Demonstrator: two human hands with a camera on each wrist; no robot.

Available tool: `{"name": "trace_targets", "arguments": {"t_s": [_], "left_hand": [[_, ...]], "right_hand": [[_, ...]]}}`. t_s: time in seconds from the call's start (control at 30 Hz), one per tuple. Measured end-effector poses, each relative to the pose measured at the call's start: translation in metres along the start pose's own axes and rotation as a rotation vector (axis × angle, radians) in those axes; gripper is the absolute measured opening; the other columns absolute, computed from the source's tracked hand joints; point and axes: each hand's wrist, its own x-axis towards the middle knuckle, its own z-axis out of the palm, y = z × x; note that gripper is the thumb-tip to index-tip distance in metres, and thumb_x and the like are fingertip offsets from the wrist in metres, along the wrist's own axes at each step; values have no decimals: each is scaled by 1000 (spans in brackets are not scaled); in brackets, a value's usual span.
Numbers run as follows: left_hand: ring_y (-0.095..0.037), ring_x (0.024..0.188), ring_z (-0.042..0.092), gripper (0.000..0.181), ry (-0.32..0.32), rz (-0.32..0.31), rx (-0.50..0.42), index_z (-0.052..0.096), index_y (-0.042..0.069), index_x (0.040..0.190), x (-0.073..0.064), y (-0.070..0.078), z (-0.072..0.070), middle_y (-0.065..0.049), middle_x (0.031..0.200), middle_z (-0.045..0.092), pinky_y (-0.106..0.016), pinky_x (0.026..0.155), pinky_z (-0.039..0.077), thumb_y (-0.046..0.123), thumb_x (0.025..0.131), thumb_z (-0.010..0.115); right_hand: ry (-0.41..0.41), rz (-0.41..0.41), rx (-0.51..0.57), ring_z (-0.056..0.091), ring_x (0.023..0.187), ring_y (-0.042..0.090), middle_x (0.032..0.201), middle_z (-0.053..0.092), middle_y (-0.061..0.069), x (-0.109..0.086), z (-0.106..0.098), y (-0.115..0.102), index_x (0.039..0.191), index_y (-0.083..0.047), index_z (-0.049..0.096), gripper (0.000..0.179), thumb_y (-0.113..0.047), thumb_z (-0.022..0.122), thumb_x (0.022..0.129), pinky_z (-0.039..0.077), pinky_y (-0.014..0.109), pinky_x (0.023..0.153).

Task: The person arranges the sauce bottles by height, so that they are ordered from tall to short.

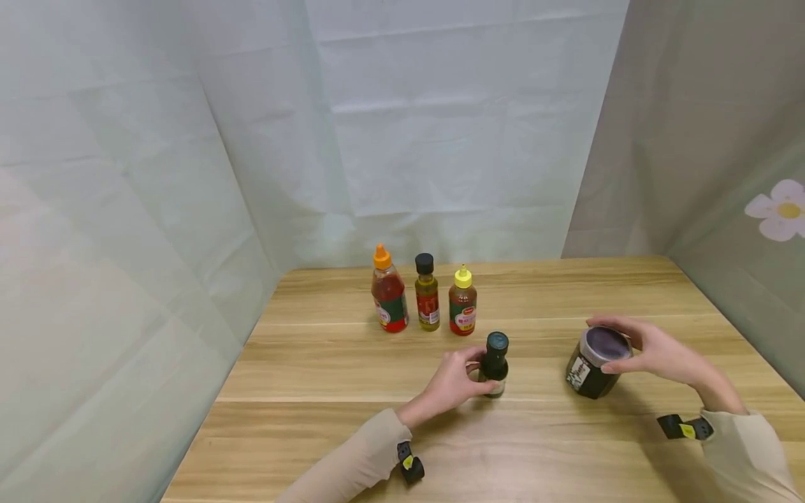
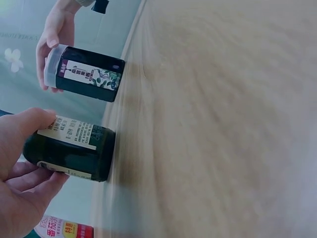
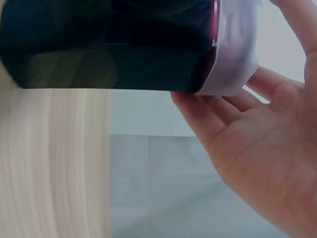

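Observation:
My left hand (image 1: pixel 448 383) grips a small dark green glass bottle (image 1: pixel 495 366) with a dark cap, thumb on the near side and fingers around the back. In the left wrist view, pale printed labels show on this bottle (image 2: pixel 69 148), and its base is right at the tabletop. Off to the right, my right hand (image 1: pixel 663 355) holds a dark jam jar (image 1: pixel 590 374) near the top, thumb and fingers around its translucent lid (image 1: pixel 606 344). The jar has a white label with leaves and berries. In the right wrist view, the jar's dark side (image 3: pixel 109 49) fills the top.
Behind the bottle, three condiment bottles stand in a row: a red sauce bottle (image 1: pixel 390 300) with an orange nozzle, an oil bottle (image 1: pixel 427 297) with a black cap, and a ketchup bottle (image 1: pixel 462 307) with a yellow cap. Pale curtains (image 1: pixel 440 140) hang around the wooden table (image 1: pixel 314 377).

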Motion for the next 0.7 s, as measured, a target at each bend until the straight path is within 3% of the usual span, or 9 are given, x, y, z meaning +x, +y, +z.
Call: {"name": "trace_targets", "arguments": {"t_s": [0.33,0.7], "left_hand": [[-22,115,64,53,-3,-27,-10,59,0,126,-1,0,1,-16,126,64,-22,94,52,12,79,80],[-22,110,66,51,50,-18,-39,62,1,121,0,-1,4,-16,120,67,-22,92,53,10,76,82]], "right_hand": [[49,49,-7,45,111,-19,125,48,-29,-8,2,1,132,6,49,65,-4,80,75,44,5,86],[88,63,-56,46,107,-18,121,47,-31,-6,6,2,129,1,53,64,-7,83,73,48,9,79]]}}
